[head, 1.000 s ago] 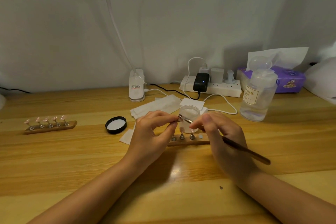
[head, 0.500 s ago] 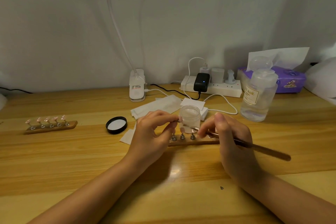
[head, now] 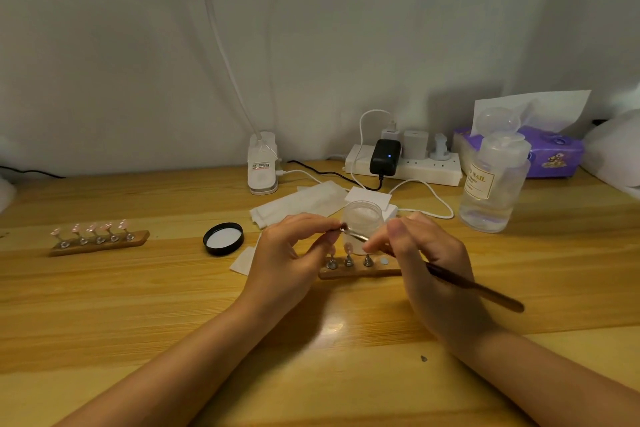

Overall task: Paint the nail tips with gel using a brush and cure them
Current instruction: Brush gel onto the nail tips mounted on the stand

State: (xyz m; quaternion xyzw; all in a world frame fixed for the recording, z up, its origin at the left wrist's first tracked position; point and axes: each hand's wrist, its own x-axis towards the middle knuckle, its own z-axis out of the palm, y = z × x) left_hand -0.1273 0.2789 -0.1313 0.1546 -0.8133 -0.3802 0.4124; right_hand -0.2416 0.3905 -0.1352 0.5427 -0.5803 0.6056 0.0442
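Both hands work above the middle of the wooden desk (head: 104,298). The left hand (head: 287,260) has thumb and forefinger pinched together on a small item at the brush head; the item is almost wholly covered by the fingertips and cannot be identified with certainty. The right hand (head: 429,263) grips the brush (head: 460,282) in a pen hold, the dark handle running back to the right, the metal ferrule and bristle end reaching the left fingertips. Directly behind that meeting point stands an open clear jar (head: 363,218); its contents are not legible, and its base is masked by the hands. Its black lid (head: 223,238) lies apart to the left, white liner up. Below the hands sits a wooden nail-tip stand (head: 360,270): three metal holders and one bare white disc show, the left end hidden by the left hand; two pale tips are faintly visible on it. A second stand (head: 98,241), carrying five pink tips, lies well to the left. At the back: a power strip (head: 415,168) with chargers, a clear pump bottle (head: 491,191) marked "NAIL", a purple tissue pack (head: 554,156), white wipes (head: 301,204), and a lamp base (head: 262,166) whose head is cut off above.
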